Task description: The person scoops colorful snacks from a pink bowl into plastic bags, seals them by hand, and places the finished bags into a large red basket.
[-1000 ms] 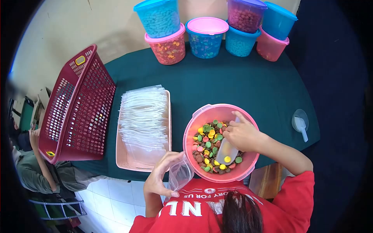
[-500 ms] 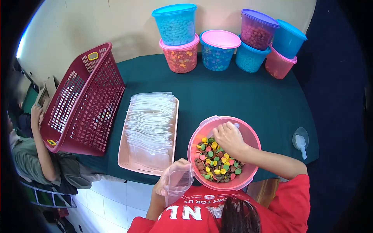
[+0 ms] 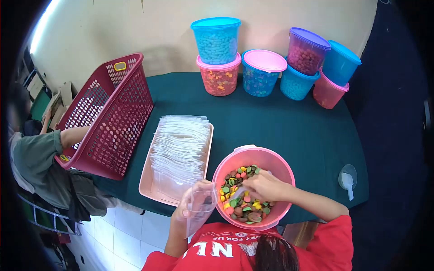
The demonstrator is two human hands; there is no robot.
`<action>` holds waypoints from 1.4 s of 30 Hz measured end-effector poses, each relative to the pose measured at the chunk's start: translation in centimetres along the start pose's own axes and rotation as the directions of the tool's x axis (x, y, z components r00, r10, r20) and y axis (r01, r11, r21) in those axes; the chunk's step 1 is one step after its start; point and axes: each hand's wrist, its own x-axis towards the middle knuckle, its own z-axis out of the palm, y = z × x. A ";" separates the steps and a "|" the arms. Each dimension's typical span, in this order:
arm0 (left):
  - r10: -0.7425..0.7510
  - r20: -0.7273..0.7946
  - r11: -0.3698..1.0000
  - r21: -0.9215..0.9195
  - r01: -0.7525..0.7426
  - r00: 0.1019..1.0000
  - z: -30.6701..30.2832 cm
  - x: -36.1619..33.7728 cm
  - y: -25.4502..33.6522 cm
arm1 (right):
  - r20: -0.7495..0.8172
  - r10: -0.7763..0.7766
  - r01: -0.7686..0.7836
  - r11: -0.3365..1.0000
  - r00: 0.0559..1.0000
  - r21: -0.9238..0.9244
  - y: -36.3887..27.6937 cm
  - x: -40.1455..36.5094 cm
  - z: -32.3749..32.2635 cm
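Gripping a translucent scoop (image 3: 237, 193), the right hand (image 3: 263, 186) reaches into the near pink plastic bucket (image 3: 282, 171); left of it, the left hand (image 3: 186, 201) holds a clear bag (image 3: 200, 210). Farther left, 1 maroon perforated basket (image 3: 118, 119) partly hides a co-worker's arm (image 3: 74, 136); far, 7 lidded tubs (image 3: 218, 43).

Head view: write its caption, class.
Left hand holds clear plastic bag; right hand works translucent scoop among multicoloured discs in a round pink tub.

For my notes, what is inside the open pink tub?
The tub holds green, yellow, pink and brown pieces; the right hand and scoop cover some. Its bottom is hidden.
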 end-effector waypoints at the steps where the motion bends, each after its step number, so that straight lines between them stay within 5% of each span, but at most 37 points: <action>1: 0.006 -0.001 1.000 0.001 -0.006 1.000 -0.1 0.1 0.1 | 0.001 -0.005 0.005 1.000 1.000 -0.003 0.1 -0.1 0.2; 4: 0.059 -0.017 0.998 -0.020 -0.060 0.998 -0.9 0.1 0.3 | 0.193 0.043 -0.089 0.967 0.980 0.238 0.6 -0.5 0.3; 8: -0.011 0.085 0.996 0.086 0.004 0.996 -3.3 0.1 1.3 | 0.314 0.092 -0.173 0.955 0.945 0.240 1.4 -0.3 -0.3; 10: -0.203 0.170 0.862 0.498 0.094 0.964 -3.8 0.2 3.2 | 0.320 0.103 -0.181 0.958 0.942 0.223 1.6 -0.3 -0.7; 13: -0.135 0.229 0.731 0.680 -0.059 0.964 -3.6 -0.5 5.2 | 0.313 0.123 -0.196 0.957 0.942 0.215 1.0 -0.4 -1.8; 15: -0.028 0.231 0.728 0.672 -0.138 0.973 -1.8 -1.0 6.0 | 0.243 0.129 -0.184 0.958 0.961 0.219 1.0 -0.7 -2.6; 16: 0.340 0.223 0.629 0.668 -0.397 0.914 0.2 -1.1 5.8 | 0.242 0.126 -0.180 0.960 0.962 0.214 0.7 -0.8 -3.3; 17: 0.659 0.213 0.441 0.667 -0.600 0.721 1.6 -1.0 5.4 | 0.211 0.150 -0.201 0.948 0.966 0.247 0.2 -1.0 -4.2; 18: 0.662 0.214 0.438 0.668 -0.602 0.718 2.0 -0.9 5.1 | 0.182 0.174 -0.221 0.934 0.968 0.282 -0.2 -1.2 -5.1; 20: 0.894 0.172 0.401 0.110 -0.909 0.415 2.7 -0.7 4.2 | 0.122 0.187 -0.214 0.939 0.975 0.270 -1.3 -1.8 -7.1; 25: 0.845 0.101 0.404 0.523 -0.750 0.525 4.2 2.2 -1.2 | 0.094 0.254 -0.267 0.949 0.962 0.170 -0.4 -3.2 -8.7; 29: 0.776 0.145 0.443 0.568 -0.694 0.614 0.7 3.5 -4.5 | 0.124 0.288 -0.304 0.943 0.950 0.134 0.6 -3.9 -8.2; 32: 0.588 0.352 0.224 0.794 -0.565 0.728 2.1 3.4 -3.0 | 0.105 0.345 -0.359 0.915 0.933 0.184 0.5 -4.2 -8.8; 36: 0.404 0.313 0.209 0.883 -0.420 0.860 2.8 3.7 -2.4 | -0.008 0.369 -0.361 0.912 0.929 0.196 0.6 -4.8 -10.7; 42: 0.342 0.290 0.195 0.909 -0.369 0.894 3.0 3.9 -2.4 | -0.113 0.302 -0.278 0.943 0.947 0.182 -0.4 -4.1 -13.4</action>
